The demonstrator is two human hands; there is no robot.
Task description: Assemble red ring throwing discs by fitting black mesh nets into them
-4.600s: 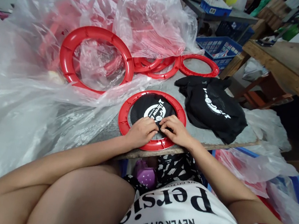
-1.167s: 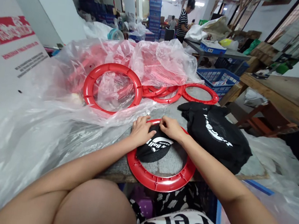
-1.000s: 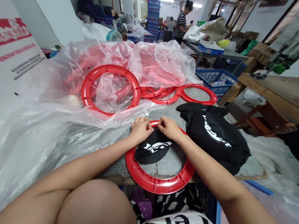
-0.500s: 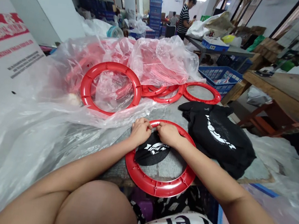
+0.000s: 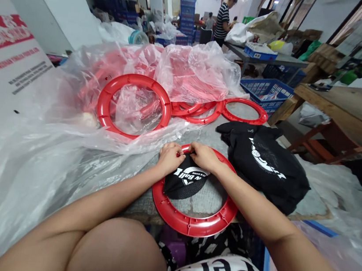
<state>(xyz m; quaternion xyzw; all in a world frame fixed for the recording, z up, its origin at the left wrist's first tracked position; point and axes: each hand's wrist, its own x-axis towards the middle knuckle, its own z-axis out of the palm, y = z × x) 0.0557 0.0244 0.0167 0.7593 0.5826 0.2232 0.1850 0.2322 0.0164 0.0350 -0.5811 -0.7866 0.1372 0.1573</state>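
Observation:
A red plastic ring [image 5: 189,223] lies flat at the near edge of the grey table. A black mesh cloth [image 5: 184,181] with white lettering is bunched over the ring's far left part. My left hand [image 5: 168,157] and my right hand [image 5: 203,155] meet at the ring's far rim, fingers curled and pinching the cloth's edge against the rim. Most of the ring's inside shows bare table.
A pile of black printed cloths [image 5: 266,162] lies right of the ring. More red rings [image 5: 134,105] [image 5: 244,111] lie beyond, some under clear plastic bags [image 5: 192,70]. A white carton [image 5: 7,59] stands left. A wooden bench [image 5: 347,108] and blue crate [image 5: 267,91] are right. A person [image 5: 223,19] stands far back.
Earlier the cloth lay spread across the ring with my hands at its near rim. Now the hands work at the far rim with the cloth bunched there; lately they have barely shifted.

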